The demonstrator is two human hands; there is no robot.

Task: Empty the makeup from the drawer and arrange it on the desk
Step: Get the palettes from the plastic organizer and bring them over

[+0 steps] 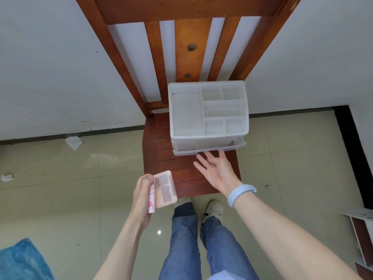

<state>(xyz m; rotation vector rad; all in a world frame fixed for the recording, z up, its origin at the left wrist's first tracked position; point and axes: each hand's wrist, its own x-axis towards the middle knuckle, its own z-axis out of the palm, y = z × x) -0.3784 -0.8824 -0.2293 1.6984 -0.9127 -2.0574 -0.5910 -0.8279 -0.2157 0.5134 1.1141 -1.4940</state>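
Note:
A white plastic organizer with empty top compartments stands on the seat of a wooden chair. Its lower drawer sticks out slightly at the front. My left hand grips a pink makeup palette together with a pink tube, low and left of the chair seat. My right hand is spread with the palm up and holds nothing, its fingertips just below the drawer's front edge. The drawer's inside is hidden.
The chair's tall slatted back leans against a white wall. Crumpled tissues lie on the tiled floor at left. A blue bag sits at the bottom left. A white and brown shelf corner shows at right. My legs and shoes stand before the chair.

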